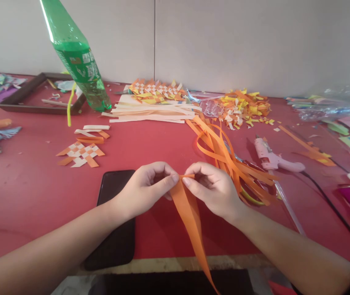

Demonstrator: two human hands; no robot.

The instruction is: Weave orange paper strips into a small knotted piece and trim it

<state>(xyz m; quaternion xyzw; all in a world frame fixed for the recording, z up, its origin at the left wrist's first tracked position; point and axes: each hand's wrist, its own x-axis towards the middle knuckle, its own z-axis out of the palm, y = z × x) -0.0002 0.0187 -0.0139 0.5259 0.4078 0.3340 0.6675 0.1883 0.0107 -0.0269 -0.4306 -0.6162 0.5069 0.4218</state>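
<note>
Got the left hand [150, 184] and right hand [213, 188] pinched almost closed, thumbs against fingers, on the top end of an orange strip [190, 217], right over the near part of the red surface [150, 151], tail hanging past the edge. Could crease crooked or tear if tugged unevenly (looks like thin paper). Might twist too, with that tail dangling free. Container-wise, just one clear case: green bottle [81, 69] at back left, partly full of drink [96, 96]. Could soak nearby paper if knocked over uncapped; can't see its top.
</note>
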